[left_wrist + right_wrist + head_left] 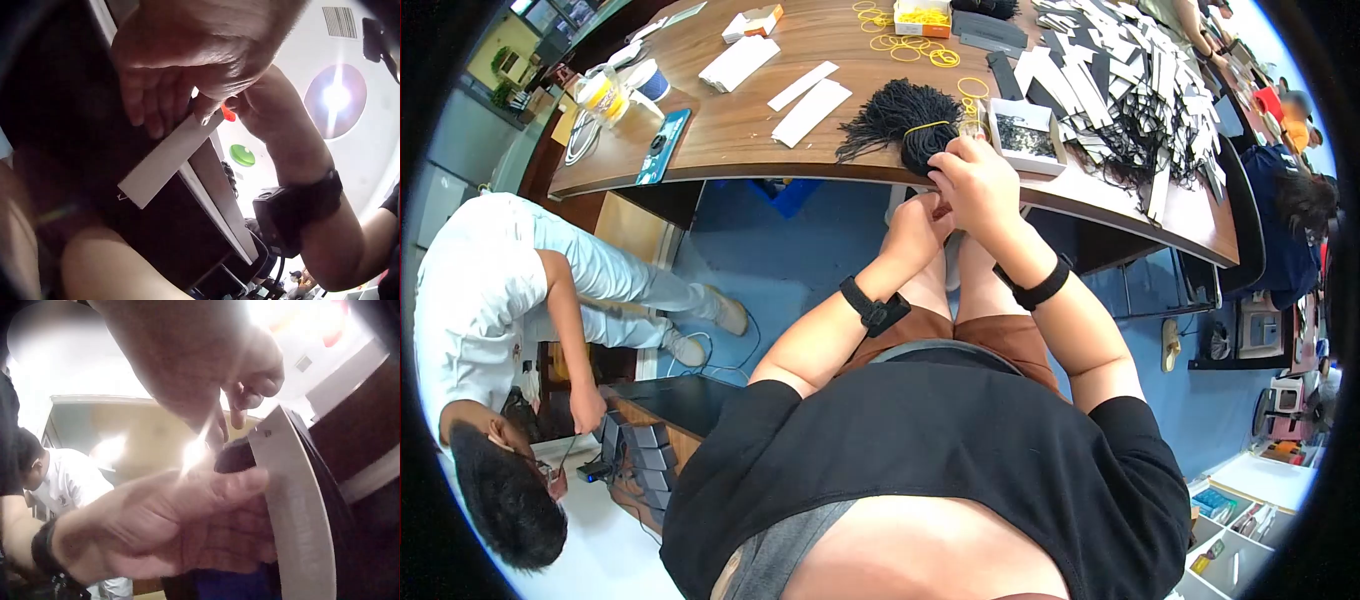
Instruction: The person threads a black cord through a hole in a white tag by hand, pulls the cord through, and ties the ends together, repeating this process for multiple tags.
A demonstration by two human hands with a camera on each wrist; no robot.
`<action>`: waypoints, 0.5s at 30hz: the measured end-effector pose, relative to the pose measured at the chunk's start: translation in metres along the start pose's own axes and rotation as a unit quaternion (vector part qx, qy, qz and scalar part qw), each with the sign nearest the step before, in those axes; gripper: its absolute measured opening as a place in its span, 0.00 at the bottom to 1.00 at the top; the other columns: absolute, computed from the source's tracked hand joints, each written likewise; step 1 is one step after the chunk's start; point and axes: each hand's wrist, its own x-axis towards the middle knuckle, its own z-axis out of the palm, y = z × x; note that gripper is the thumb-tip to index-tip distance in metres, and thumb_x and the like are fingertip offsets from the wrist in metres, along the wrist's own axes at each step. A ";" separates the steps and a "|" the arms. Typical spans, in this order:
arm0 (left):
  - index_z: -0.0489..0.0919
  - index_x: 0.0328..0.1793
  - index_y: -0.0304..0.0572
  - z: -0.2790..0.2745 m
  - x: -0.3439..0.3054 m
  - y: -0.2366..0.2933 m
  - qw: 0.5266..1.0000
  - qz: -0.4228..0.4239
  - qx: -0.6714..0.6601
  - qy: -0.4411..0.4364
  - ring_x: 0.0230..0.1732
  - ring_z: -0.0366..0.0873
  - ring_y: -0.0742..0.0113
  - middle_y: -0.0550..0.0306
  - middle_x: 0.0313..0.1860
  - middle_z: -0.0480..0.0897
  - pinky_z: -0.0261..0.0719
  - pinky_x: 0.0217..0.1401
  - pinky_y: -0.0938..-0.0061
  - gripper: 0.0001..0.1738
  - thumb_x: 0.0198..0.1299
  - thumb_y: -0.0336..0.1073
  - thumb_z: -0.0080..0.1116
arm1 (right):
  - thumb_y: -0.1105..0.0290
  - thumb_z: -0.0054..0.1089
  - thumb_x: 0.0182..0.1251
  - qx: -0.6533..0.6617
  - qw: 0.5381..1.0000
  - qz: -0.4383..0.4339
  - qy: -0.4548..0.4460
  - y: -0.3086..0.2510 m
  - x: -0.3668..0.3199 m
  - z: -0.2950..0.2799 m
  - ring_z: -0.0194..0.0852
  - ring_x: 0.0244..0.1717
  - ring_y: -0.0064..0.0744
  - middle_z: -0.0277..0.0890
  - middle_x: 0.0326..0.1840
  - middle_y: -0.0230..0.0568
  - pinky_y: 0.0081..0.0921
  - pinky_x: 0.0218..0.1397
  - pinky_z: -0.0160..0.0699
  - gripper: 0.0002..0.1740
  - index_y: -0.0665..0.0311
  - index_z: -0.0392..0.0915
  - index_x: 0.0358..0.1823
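My left hand is just below the table's front edge, its thumb and fingers gripping a long white card strip. A small hole shows near the strip's upper end in the right wrist view, and a dark layer lies behind it. My right hand meets the left at that end, its fingers curled close to the hole; I cannot tell what they pinch. Beyond the hands, a bundle of black cords, bound by a yellow rubber band, lies at the table edge. In the left wrist view the strip slants downward from the left thumb.
An open white box stands right of the cords. Further right spreads a heap of black and white tags. White card strips, yellow rubber bands and a phone lie on the table. A person bends at left.
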 end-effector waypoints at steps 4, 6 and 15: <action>0.81 0.35 0.32 -0.009 -0.003 -0.007 0.988 -0.065 -0.140 -0.007 0.30 0.81 0.65 0.50 0.31 0.84 0.77 0.35 0.73 0.17 0.65 0.41 0.53 | 0.70 0.65 0.46 0.033 0.998 0.011 0.050 -0.004 -0.002 -0.002 0.75 0.32 0.35 0.74 0.30 0.29 0.28 0.33 0.76 0.04 0.56 0.80 0.26; 0.80 0.39 0.31 -0.021 -0.003 -0.009 0.939 -0.131 -0.309 -0.067 0.34 0.81 0.64 0.50 0.33 0.83 0.79 0.39 0.72 0.19 0.68 0.43 0.48 | 0.71 0.64 0.47 0.059 0.996 0.028 0.064 -0.008 -0.004 -0.009 0.76 0.31 0.34 0.74 0.29 0.29 0.28 0.33 0.76 0.03 0.56 0.80 0.25; 0.74 0.51 0.29 -0.034 0.013 0.014 0.767 -0.212 -0.583 -0.162 0.46 0.81 0.59 0.47 0.44 0.81 0.81 0.51 0.68 0.16 0.69 0.38 0.45 | 0.76 0.68 0.45 0.115 0.991 0.068 -0.005 -0.046 -0.052 -0.041 0.79 0.34 0.35 0.77 0.36 0.37 0.27 0.36 0.79 0.07 0.63 0.80 0.28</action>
